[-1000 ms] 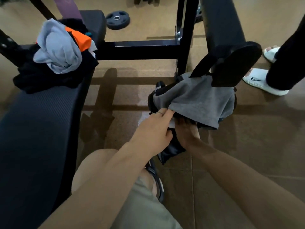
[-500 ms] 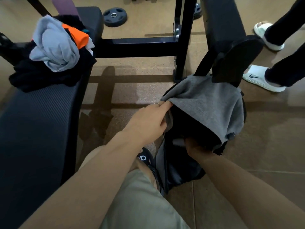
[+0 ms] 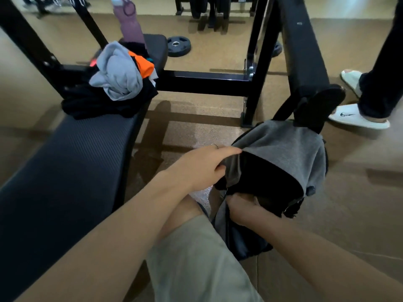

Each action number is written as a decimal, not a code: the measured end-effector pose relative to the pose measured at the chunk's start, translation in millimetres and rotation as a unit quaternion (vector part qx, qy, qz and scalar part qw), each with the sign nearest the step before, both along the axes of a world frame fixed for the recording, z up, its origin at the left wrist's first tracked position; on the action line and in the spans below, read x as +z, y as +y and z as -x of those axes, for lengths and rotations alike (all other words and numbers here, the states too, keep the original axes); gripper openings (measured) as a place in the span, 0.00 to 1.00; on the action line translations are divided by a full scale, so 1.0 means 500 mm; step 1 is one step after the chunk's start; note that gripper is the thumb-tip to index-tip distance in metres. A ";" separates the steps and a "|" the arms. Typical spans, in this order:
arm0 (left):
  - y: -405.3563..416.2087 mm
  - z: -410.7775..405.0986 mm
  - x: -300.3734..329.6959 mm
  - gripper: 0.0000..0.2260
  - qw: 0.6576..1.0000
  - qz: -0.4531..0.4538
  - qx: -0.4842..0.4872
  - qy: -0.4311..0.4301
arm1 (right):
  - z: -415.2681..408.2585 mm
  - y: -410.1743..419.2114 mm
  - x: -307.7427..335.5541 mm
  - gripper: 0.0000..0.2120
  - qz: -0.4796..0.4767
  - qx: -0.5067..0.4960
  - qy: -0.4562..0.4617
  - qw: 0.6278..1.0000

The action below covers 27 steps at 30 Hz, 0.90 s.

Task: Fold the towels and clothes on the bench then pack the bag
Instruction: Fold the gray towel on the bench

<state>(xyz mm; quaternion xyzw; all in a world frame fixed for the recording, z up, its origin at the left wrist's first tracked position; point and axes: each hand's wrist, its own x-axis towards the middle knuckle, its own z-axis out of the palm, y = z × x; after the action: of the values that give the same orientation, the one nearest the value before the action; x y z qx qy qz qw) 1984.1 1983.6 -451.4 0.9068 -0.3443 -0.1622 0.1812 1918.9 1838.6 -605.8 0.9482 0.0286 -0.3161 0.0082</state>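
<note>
A dark bag point(image 3: 246, 240) stands on the floor by my right knee, its mouth wide and dark inside. A grey cloth point(image 3: 287, 147) lies draped over the bag's top. My left hand point(image 3: 202, 168) pinches the near edge of this grey cloth and lifts it. My right hand point(image 3: 242, 208) grips the bag's near rim, its fingertips hidden inside. On the black bench point(image 3: 65, 166) at the left sits a pile of clothes: a light grey garment point(image 3: 117, 73), an orange piece point(image 3: 141, 65) and black fabric point(image 3: 98, 103).
A black rack frame point(image 3: 207, 80) crosses behind the bag, with a second padded bench point(image 3: 303, 44) at the right. A weight plate point(image 3: 178, 45) lies on the floor beyond. Another person's legs in white slides point(image 3: 357, 116) stand at the far right. A purple bottle point(image 3: 130, 20) stands behind the pile.
My left hand has lifted the grey cloth's edge, exposing the bag's dark mouth. My right hand shifted to the bag's near rim. The other person's feet have stepped.
</note>
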 end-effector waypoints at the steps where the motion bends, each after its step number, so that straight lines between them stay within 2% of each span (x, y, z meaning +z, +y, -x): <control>1: 0.021 -0.005 0.009 0.24 1.000 0.010 0.016 -0.006 | -0.016 0.024 0.026 0.15 -0.003 0.029 -0.013 0.999; 4: 0.102 -0.030 0.033 0.24 0.995 0.039 0.085 -0.020 | -0.079 0.097 0.107 0.11 -0.055 0.064 -0.054 0.995; 6: 0.170 -0.050 0.042 0.23 0.989 0.046 0.136 -0.034 | -0.130 0.149 0.151 0.08 -0.124 0.069 -0.096 0.985; 11: 0.350 -0.093 0.028 0.22 0.958 0.036 0.279 -0.049 | -0.289 0.287 0.207 0.20 -0.310 0.005 -0.242 0.920; 15: 0.458 -0.096 0.008 0.22 0.942 0.020 0.335 -0.031 | -0.446 0.388 0.241 0.31 -0.428 -0.093 -0.278 0.855; 18: 0.511 -0.099 -0.010 0.23 0.933 0.026 0.359 -0.016 | -0.547 0.443 0.254 0.38 -0.464 -0.146 -0.312 0.816; 20: 0.534 -0.102 -0.020 0.23 0.928 0.039 0.370 -0.009 | -0.604 0.469 0.255 0.40 -0.501 -0.215 -0.301 0.782; 22: 0.550 -0.102 -0.024 0.23 0.924 0.051 0.380 -0.006 | -0.645 0.488 0.247 0.31 -0.496 -0.271 -0.275 0.778; 24: 0.559 -0.098 -0.025 0.24 0.922 0.060 0.383 -0.005 | -0.664 0.500 0.237 0.09 -0.492 -0.317 -0.257 0.769; 25: 0.561 -0.095 -0.025 0.24 0.921 0.067 0.384 -0.005 | -0.660 0.503 0.238 0.04 -0.501 -0.340 -0.243 0.758; 27: 0.565 -0.085 -0.016 0.26 0.917 0.079 0.390 -0.002 | -0.638 0.515 0.248 0.08 -0.525 -0.361 -0.226 0.737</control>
<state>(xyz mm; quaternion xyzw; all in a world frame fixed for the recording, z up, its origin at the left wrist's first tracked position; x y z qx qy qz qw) 2026.6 2266.1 -459.7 0.9523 0.0246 -0.0488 0.3002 2237.9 2096.3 -481.6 0.7848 -0.1566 -0.0070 -0.5996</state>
